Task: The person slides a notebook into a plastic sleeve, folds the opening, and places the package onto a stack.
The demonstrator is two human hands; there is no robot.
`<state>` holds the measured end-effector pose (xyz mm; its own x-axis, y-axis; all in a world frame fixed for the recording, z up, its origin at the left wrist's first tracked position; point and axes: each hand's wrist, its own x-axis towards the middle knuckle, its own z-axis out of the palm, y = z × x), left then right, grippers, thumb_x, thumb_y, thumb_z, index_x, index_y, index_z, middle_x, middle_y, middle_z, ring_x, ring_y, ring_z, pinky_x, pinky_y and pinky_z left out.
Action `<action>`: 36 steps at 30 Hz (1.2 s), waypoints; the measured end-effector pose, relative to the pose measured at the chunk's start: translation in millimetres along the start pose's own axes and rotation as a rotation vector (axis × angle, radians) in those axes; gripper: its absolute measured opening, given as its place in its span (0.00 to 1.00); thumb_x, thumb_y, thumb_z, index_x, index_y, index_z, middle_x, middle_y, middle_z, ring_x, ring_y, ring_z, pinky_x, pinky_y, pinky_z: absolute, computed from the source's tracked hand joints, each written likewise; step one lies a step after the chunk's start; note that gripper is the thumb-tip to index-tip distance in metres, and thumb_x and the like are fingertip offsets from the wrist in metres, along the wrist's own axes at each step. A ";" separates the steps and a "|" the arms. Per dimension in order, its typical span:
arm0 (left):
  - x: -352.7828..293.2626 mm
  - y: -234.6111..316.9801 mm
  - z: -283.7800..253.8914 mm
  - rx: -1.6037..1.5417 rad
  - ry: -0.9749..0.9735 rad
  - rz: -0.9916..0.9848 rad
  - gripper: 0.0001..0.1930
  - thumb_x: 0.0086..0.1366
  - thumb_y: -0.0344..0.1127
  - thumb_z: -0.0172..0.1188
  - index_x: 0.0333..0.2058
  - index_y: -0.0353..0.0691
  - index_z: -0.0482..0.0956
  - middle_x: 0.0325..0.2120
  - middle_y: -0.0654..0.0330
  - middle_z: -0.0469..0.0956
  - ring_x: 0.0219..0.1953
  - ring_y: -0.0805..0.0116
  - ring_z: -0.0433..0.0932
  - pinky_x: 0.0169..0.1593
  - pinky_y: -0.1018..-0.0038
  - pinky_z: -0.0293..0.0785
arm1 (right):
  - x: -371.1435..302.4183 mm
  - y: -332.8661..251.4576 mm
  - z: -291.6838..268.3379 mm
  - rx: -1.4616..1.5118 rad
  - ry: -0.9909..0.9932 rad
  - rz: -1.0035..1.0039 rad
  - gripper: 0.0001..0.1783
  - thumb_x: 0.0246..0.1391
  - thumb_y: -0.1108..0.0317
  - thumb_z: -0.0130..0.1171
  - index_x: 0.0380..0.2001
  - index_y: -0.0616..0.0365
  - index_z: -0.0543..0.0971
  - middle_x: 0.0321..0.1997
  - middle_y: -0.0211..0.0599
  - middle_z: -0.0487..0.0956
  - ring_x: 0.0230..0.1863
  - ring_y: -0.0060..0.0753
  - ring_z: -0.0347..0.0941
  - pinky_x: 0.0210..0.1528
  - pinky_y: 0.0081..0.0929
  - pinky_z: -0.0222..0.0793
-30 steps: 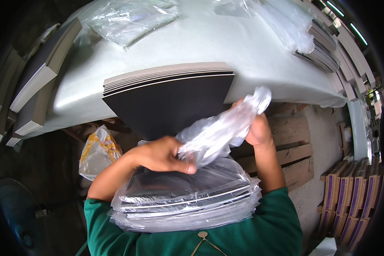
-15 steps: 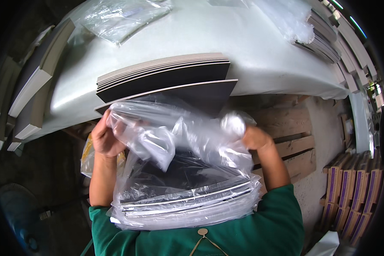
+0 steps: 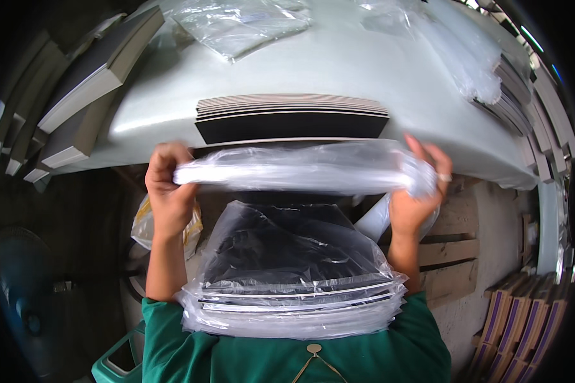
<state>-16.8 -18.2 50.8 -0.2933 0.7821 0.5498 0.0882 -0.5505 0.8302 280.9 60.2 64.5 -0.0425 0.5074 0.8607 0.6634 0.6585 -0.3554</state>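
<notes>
A clear plastic bag (image 3: 300,169), smeared by motion, is stretched crosswise between my hands. My left hand (image 3: 171,185) pinches its left end, thumb against the fingers. The gathered right end is in my right hand (image 3: 418,185), whose upper fingers stick up past the film. Just behind the bag, the pale top edge of a dark board shows; the bag covers most of that board. Closer to me, a pile of black boards in clear plastic bags (image 3: 294,255) rests against my body. Beyond my hands, a stack of black boards with pale edges (image 3: 291,124) stands on the table.
The pale-covered table (image 3: 338,57) spans the far side. Empty-looking plastic bags (image 3: 243,25) lie on it, with thick board stacks (image 3: 102,70) at left and bagged boards (image 3: 505,96) at right. A wooden pallet (image 3: 450,255) and stacked cartons (image 3: 517,319) are at lower right.
The crumpled bag has been pulled into a straighter band across the front. My right hand has moved right and up, and the loose film has lifted off the bagged pile.
</notes>
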 end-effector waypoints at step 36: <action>-143.0 -218.7 -56.0 -0.594 -0.098 -1.218 0.07 0.55 0.31 0.56 0.33 0.38 0.72 0.25 0.66 0.73 0.27 0.77 0.73 0.34 0.81 0.70 | -237.7 152.4 90.8 0.857 -0.754 1.469 0.14 0.41 0.62 0.62 0.31 0.59 0.76 0.27 0.29 0.75 0.23 0.18 0.68 0.25 0.19 0.64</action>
<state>-47.4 -26.0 -214.5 0.1807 0.8624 -0.4729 -0.6037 0.4768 0.6389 324.2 90.4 -227.3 -0.2958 0.8099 -0.5065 -0.0294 -0.5377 -0.8426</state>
